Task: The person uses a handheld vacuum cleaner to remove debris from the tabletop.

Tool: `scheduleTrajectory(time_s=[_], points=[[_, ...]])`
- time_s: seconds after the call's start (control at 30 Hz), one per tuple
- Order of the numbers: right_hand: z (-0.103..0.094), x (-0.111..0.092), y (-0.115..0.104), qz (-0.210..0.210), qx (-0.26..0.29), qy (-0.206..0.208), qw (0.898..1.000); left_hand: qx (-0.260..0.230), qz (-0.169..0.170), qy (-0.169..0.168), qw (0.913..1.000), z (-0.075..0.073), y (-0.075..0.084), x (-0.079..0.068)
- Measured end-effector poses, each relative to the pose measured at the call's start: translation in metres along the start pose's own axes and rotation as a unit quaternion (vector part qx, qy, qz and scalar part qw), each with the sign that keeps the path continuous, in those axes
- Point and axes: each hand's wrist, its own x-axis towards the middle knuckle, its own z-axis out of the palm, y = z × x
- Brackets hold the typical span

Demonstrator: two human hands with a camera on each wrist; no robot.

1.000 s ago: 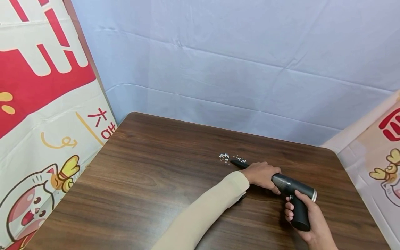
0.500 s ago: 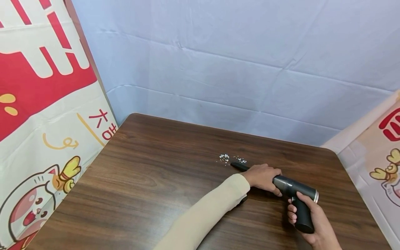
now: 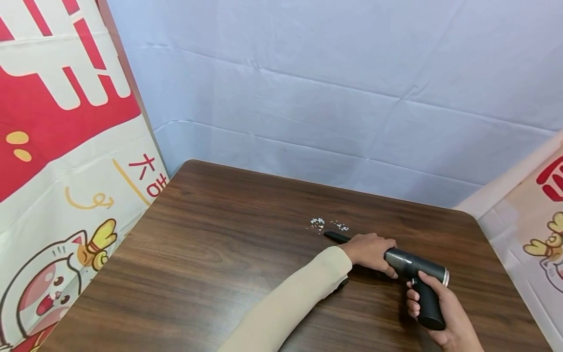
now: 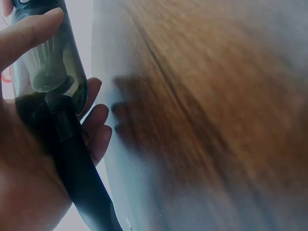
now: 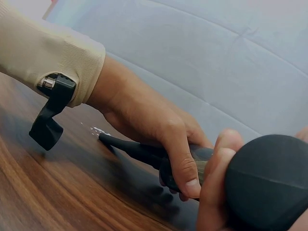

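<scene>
A black handheld vacuum cleaner (image 3: 409,261) with a pistol grip is held just above the table in the head view. My right hand (image 3: 448,313) wraps round its handle (image 3: 427,305), thumb along the top of the grip. The left hand (image 3: 369,250) grips the front barrel from above; in the left wrist view its thumb lies across the clear dust cup (image 4: 48,62), with a pale filter inside. A narrow black nozzle (image 3: 336,237) points left. White crumbs lie in two small patches (image 3: 317,223) (image 3: 341,226) just beyond the nozzle tip.
The brown wood-grain table (image 3: 211,220) has rounded far corners. A pale blue cloth (image 3: 281,88) hangs behind it, with printed cloths at the left (image 3: 39,195) and right (image 3: 550,210). A black camera mount (image 5: 53,110) sits on the left sleeve.
The vacuum, with both hands on it, has shifted slightly toward me. Its nozzle tip has drawn away from the right crumb patch. The crumbs look much the same.
</scene>
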Motion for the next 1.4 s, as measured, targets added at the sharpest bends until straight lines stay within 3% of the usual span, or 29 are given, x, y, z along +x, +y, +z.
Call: scheduleTrajectory(time_s=[0.5,0.9,1.4], points=[[0.004,0.002,-0.004,-0.001,-0.012,0.009,1.0,-0.011,-0.015,0.001,0.9998,-0.002,-0.003,0.0],[-0.002,0.004,-0.008,0.009,0.005,-0.032,0.999,-0.017,-0.021,0.002,0.9996,-0.004,-0.003,-0.001],[0.011,0.009,-0.002,-0.025,-0.01,0.02,0.999,-0.011,-0.013,-0.004,0.9999,-0.008,-0.008,-0.002]])
